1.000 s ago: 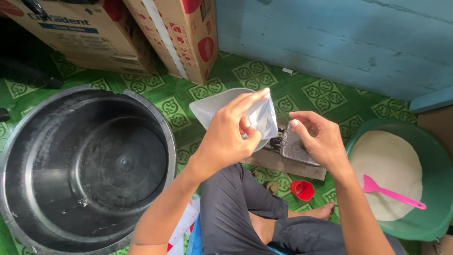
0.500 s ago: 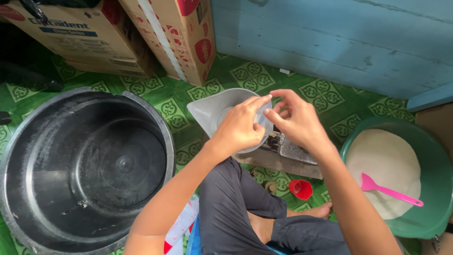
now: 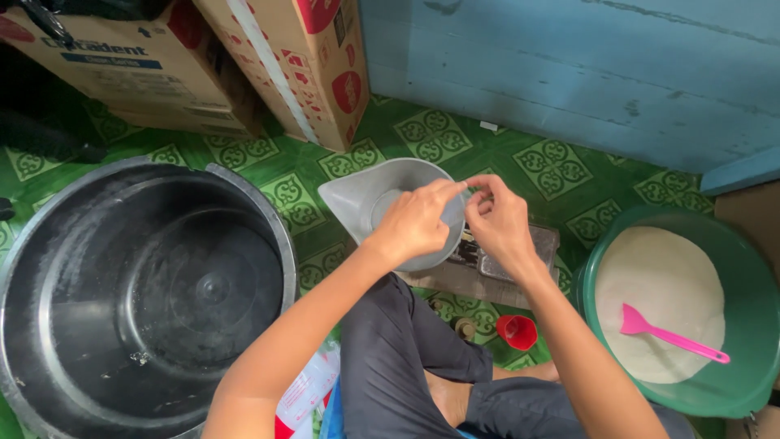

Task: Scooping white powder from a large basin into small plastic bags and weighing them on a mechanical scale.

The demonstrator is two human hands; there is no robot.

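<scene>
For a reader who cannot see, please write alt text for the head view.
Two bare hands, left hand and right hand, meet fingertips over a grey funnel-shaped scoop above a green patterned floor. A large black tub stands left; a green basin with white powder and a pink spatula stands right.

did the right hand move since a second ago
Yes. The right hand has shifted left, away from the green basin, and now meets the left hand over the grey scoop, fingertips close together.

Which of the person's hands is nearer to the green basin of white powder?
Right. The right hand is just left of the green basin; the left hand is further left, over the grey jug.
</scene>
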